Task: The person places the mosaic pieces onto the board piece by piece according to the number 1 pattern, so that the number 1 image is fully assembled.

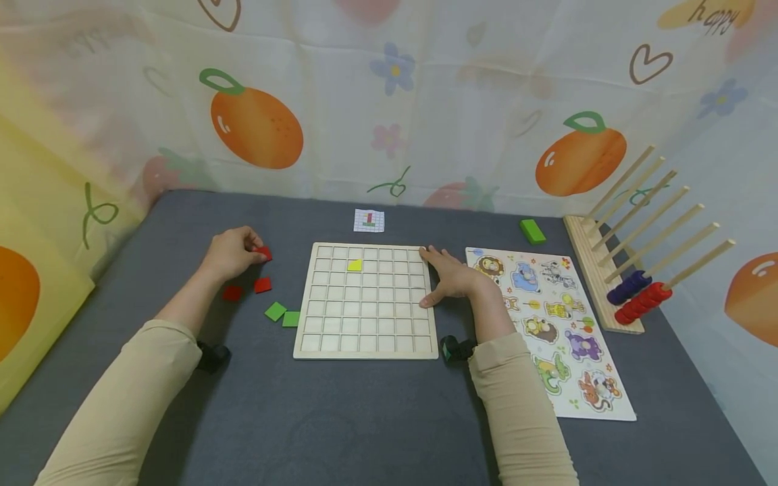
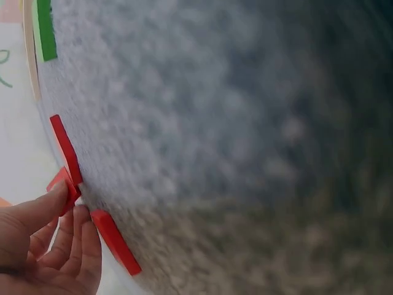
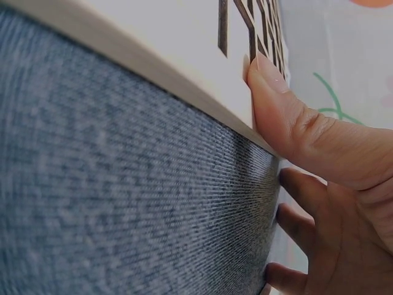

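My left hand (image 1: 232, 254) pinches a red square tile (image 1: 264, 253) between thumb and fingertips, just above the table. Two more red tiles lie near it, one to the right (image 1: 263, 285) and one below (image 1: 232, 293). In the left wrist view the held tile (image 2: 71, 195) overlaps another red tile (image 2: 66, 149). Green tiles (image 1: 275, 311) lie left of a wooden grid board (image 1: 365, 355). One yellow tile (image 1: 355, 266) sits in a cell near the board's top. My right hand (image 1: 452, 275) rests at the board's right edge, thumb (image 3: 270, 92) on its rim and fingers spread.
Behind the board lies a small printed grid card (image 1: 369, 221). An animal picture board (image 1: 550, 324) is at the right, partly under my right forearm. Beyond it stand a wooden peg rack (image 1: 598, 277) with red and blue beads and a green block (image 1: 532, 231).
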A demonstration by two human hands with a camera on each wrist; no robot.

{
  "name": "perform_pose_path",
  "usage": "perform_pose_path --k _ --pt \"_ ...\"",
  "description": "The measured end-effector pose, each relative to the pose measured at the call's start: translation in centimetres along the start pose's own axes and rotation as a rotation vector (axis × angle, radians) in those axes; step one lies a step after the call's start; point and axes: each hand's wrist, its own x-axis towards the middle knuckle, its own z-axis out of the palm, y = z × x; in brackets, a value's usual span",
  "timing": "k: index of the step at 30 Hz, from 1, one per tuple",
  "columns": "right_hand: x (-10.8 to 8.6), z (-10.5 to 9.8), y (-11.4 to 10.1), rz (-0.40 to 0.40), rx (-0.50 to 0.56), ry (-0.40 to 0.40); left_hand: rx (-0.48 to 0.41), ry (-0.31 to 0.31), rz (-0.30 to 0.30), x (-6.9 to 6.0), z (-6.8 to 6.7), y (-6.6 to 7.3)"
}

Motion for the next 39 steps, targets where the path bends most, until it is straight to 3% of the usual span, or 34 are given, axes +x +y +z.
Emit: perform_pose_path --k 4,14,26,39 --pt "0.0 0.0 0.0 0.004 0.003 0.002 -0.035 0.015 -0.009 0.1 0.3 0.5" --pt "-0.1 0.1 -0.1 0.007 0.01 0.006 -0.14 -0.047 0.016 -0.1 1.0 3.6" --pt "-0.2 0.0 -0.2 0.003 0.017 0.002 -0.179 -0.079 0.047 0.8 2.7 6.0" --pt "-0.1 0.1 -0.1 0.012 0.017 0.0 -0.189 -0.105 0.114 1.6 4.7 10.1"
